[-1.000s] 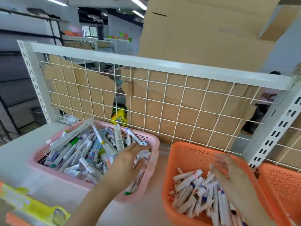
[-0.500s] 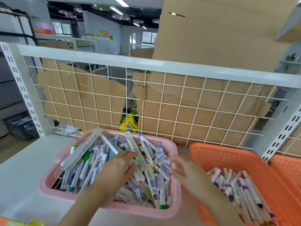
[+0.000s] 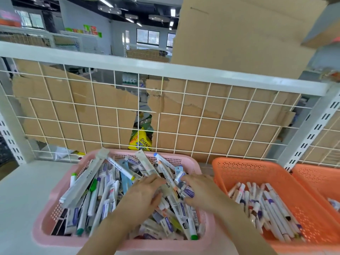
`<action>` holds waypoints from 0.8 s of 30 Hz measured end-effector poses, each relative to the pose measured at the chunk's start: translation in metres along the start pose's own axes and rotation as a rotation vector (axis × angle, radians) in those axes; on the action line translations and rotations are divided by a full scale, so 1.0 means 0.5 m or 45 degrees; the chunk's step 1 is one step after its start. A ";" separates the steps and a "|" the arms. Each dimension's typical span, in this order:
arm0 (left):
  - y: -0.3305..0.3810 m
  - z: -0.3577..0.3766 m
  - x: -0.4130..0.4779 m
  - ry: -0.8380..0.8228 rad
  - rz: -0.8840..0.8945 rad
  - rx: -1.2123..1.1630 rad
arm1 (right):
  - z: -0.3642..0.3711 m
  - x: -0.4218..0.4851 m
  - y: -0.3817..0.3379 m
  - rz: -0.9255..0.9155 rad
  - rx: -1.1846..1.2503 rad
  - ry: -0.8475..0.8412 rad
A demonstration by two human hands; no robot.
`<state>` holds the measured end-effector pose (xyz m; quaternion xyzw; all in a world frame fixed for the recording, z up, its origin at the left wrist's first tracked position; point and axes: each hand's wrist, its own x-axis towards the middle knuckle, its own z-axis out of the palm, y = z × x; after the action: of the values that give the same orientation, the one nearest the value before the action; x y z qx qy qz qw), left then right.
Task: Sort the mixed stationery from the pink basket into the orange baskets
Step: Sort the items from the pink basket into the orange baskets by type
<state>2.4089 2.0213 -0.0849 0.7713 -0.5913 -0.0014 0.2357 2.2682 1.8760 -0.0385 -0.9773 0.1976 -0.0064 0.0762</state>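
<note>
Surface: a white table (image 3: pixel 22 196) is carrying the pink basket (image 3: pixel 39 234), with two orange baskets (image 3: pixel 244 168) sitting just right of it.
Room: a wire grid (image 3: pixel 184 115) is standing behind, backed with cardboard (image 3: pixel 230 137).
Hands: my left hand (image 3: pixel 141 197) and right hand (image 3: pixel 200 192) are resting loosely stretched on the mixed stationery (image 3: pixel 95 196) in the pink basket, gripping nothing.

The smooth white desk (image 3: pixel 24 190) carried three containers in a row near its back edge. A pink perforated plastic basket (image 3: pixel 60 242) sat left of the others. Just beside it on the right stood an orange perforated plastic basket (image 3: pixel 248 170), and a second orange basket (image 3: pixel 320 179) sat close against that one's right side.
</note>
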 end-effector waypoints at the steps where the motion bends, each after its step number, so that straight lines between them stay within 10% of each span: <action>1: -0.001 0.001 -0.001 0.009 0.006 -0.013 | -0.001 0.002 -0.002 -0.003 -0.005 -0.001; 10: 0.005 -0.011 -0.005 0.004 0.083 -0.117 | -0.018 -0.010 -0.006 0.006 0.196 0.104; 15: 0.036 -0.036 0.004 -0.465 0.370 -0.240 | -0.018 -0.033 0.018 0.059 0.313 0.263; 24: 0.052 -0.026 0.026 -0.585 0.559 0.079 | -0.010 -0.068 0.035 0.117 0.363 0.306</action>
<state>2.3929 2.0095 -0.0603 0.6116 -0.7811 -0.1064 0.0670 2.2299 1.8723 -0.0357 -0.9388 0.2469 -0.1474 0.1899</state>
